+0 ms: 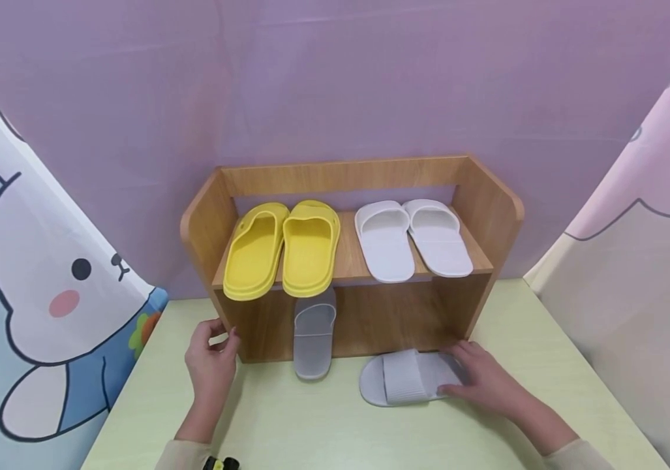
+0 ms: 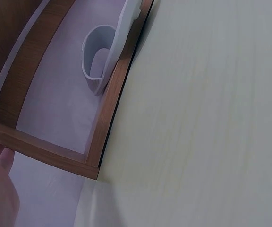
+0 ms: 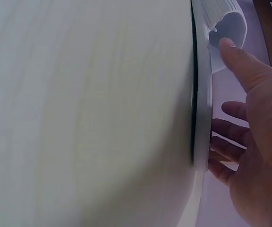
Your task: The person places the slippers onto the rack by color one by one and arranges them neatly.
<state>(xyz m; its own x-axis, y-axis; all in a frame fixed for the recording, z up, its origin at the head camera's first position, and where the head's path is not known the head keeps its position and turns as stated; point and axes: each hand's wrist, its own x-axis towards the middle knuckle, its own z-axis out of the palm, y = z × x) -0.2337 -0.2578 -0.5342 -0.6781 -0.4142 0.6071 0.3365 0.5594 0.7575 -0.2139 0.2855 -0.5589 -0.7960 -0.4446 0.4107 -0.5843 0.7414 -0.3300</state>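
Note:
In the head view a shoe rack [image 1: 346, 177] of brown wood has two levels. My left hand [image 1: 213, 356] is at the lower front of its left side panel, thumb and fingers gripping the panel's edge; the left wrist view shows fingertips behind the panel [image 2: 46, 155]. On the table a grey slide slipper [image 1: 402, 377] lies sideways in front of the rack, its toe end to the left. My right hand [image 1: 484, 378] spans the slipper's heel end, the thumb on the near side and relaxed fingers [image 3: 230, 130] along the far edge. Another grey slipper [image 1: 313, 339] leans out of the lower level.
Yellow clogs [image 1: 311, 254] and white slippers [image 1: 384, 245] stand in pairs on the upper shelf [image 1: 346, 245]. Behind the rack hangs a purple cloth [image 1: 340, 85], with printed cartoon cloths [image 1: 47, 248] at the sides. The pale table [image 1: 323, 437] extends in front.

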